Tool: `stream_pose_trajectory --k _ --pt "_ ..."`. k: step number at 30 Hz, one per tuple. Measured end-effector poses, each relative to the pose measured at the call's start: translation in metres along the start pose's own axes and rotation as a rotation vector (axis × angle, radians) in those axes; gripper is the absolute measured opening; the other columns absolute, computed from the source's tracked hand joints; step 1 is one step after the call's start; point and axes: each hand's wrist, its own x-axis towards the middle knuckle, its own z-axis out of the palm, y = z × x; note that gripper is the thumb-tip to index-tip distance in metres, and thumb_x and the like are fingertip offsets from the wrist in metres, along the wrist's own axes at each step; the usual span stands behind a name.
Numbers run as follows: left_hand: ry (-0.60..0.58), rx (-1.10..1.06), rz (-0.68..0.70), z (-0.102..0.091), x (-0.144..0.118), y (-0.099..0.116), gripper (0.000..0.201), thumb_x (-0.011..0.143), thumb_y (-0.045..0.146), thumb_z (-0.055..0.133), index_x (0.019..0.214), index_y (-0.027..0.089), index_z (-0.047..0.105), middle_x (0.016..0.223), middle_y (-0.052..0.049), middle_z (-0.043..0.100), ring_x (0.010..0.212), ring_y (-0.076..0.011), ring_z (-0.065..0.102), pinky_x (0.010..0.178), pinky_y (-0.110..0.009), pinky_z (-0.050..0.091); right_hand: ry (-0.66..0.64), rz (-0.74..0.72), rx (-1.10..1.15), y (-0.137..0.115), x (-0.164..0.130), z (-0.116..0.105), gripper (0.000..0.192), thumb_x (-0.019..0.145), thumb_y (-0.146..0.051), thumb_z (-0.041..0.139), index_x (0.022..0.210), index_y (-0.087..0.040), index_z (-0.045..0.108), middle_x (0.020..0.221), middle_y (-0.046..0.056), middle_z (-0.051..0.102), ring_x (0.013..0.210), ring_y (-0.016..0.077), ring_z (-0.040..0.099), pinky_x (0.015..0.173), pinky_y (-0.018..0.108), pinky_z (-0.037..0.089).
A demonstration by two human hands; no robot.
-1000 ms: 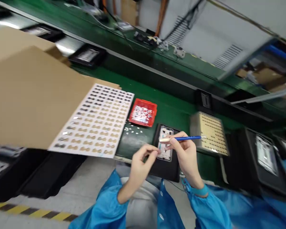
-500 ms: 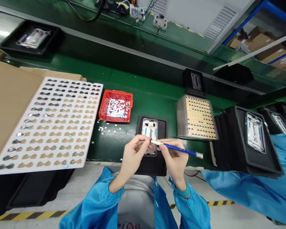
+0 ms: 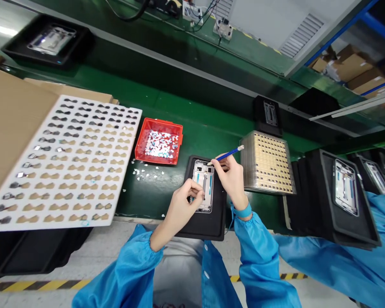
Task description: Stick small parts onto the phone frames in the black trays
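My right hand [image 3: 231, 176] grips a blue pen-like tool [image 3: 228, 154] with white ends. Its lower tip is at the upper edge of a silver phone frame [image 3: 208, 188], which lies in a black tray [image 3: 200, 229] in front of me. Blue strips and a grey strip run along the frame's inside. My left hand [image 3: 181, 206] hovers over the frame's lower left part, thumb and fingertips pinched together. Whatever may be between those fingertips is too small to make out.
Left stands a white sheet [image 3: 115, 205] with rows of dark and tan pieces. A red bin [image 3: 141, 152] holds small pale scraps, with more scattered beside it. Stacked clear trays [image 3: 269, 162] and black trays [image 3: 321, 205] stand right. A blue sleeve [image 3: 324, 261] shows at right.
My right hand has moved up and away from my left, bringing the tool's tip from the frame's middle to its top edge. My left hand stays low over the frame, still pinched.
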Motion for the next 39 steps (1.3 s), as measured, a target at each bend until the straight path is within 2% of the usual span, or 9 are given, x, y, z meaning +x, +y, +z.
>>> stream_pose_trajectory --k 3,7,11,16,22,28,32,35,39 --pt "-0.012 0.022 -0.001 -0.001 0.000 -0.003 0.011 0.091 0.033 0.068 0.087 0.023 0.068 0.080 -0.001 0.076 0.070 -0.0166 0.073 0.069 -0.026 0.061 0.001 -0.055 -0.111 0.000 0.001 0.002 0.027 0.103 -0.052 0.067 0.096 -0.026 0.066 0.087 0.007 0.083 0.079 0.0269 0.082 0.070 0.036 0.066" --pt "-0.014 0.052 0.078 -0.002 0.001 -0.005 0.014 0.095 0.030 0.067 0.099 0.023 0.078 0.086 -0.002 0.079 0.071 -0.0162 0.073 0.072 -0.026 0.062 0.019 -0.115 -0.190 0.000 0.000 0.004 0.037 0.106 -0.060 0.062 0.095 -0.025 0.066 0.083 0.007 0.082 0.073 0.0261 0.081 0.068 0.035 0.066" --pt "-0.051 0.099 0.141 -0.004 0.002 -0.004 0.016 0.098 0.027 0.065 0.095 0.023 0.081 0.087 -0.003 0.079 0.071 -0.0155 0.071 0.071 -0.025 0.061 0.036 -0.114 -0.206 0.002 -0.002 0.007 0.042 0.107 -0.064 0.058 0.093 -0.026 0.063 0.082 0.006 0.081 0.071 0.0252 0.081 0.067 0.034 0.065" --pt "-0.063 0.137 0.144 -0.006 0.001 -0.004 0.018 0.100 0.030 0.065 0.094 0.024 0.081 0.086 -0.003 0.077 0.070 -0.0159 0.069 0.071 -0.025 0.060 0.045 -0.153 -0.267 0.005 -0.001 0.012 0.038 0.111 -0.057 0.057 0.090 -0.025 0.061 0.083 0.005 0.079 0.072 0.0238 0.079 0.068 0.034 0.063" --pt "-0.058 0.144 0.143 -0.005 0.000 -0.006 0.017 0.099 0.029 0.066 0.094 0.025 0.081 0.087 -0.002 0.077 0.070 -0.0157 0.069 0.072 -0.025 0.060 0.021 -0.193 -0.474 0.001 -0.007 0.019 0.031 0.116 -0.046 0.051 0.096 -0.025 0.063 0.089 0.005 0.076 0.075 0.0212 0.074 0.067 0.029 0.055" --pt "-0.062 0.157 0.148 -0.003 0.000 -0.004 0.016 0.097 0.025 0.064 0.093 0.024 0.080 0.089 -0.003 0.079 0.070 -0.0160 0.071 0.071 -0.025 0.061 -0.187 -0.125 -0.654 -0.016 -0.014 0.009 0.016 0.116 -0.033 0.054 0.108 -0.024 0.065 0.100 0.007 0.080 0.081 0.0250 0.078 0.062 0.028 0.046" --pt "-0.040 0.147 0.186 -0.002 0.000 -0.003 0.017 0.096 0.025 0.064 0.091 0.024 0.080 0.088 -0.003 0.079 0.073 -0.0167 0.073 0.071 -0.025 0.061 -0.348 -0.130 -0.662 -0.022 -0.005 -0.008 0.009 0.116 -0.028 0.055 0.118 -0.024 0.064 0.102 0.006 0.083 0.085 0.0259 0.081 0.069 0.028 0.050" --pt "-0.044 0.148 0.192 -0.002 -0.002 -0.003 0.017 0.096 0.028 0.065 0.090 0.024 0.080 0.087 -0.003 0.080 0.074 -0.0174 0.075 0.071 -0.025 0.061 -0.411 -0.150 -0.673 -0.026 0.000 -0.018 0.014 0.116 -0.029 0.058 0.126 -0.021 0.063 0.105 0.010 0.084 0.093 0.0272 0.082 0.078 0.030 0.055" --pt "-0.012 0.171 0.134 -0.002 -0.005 -0.007 0.018 0.094 0.038 0.069 0.089 0.024 0.080 0.090 -0.004 0.084 0.076 -0.0197 0.078 0.072 -0.027 0.063 -0.454 -0.120 -0.741 -0.039 -0.004 -0.019 0.028 0.116 -0.035 0.058 0.136 -0.016 0.062 0.109 0.015 0.084 0.100 0.0308 0.083 0.082 0.033 0.061"
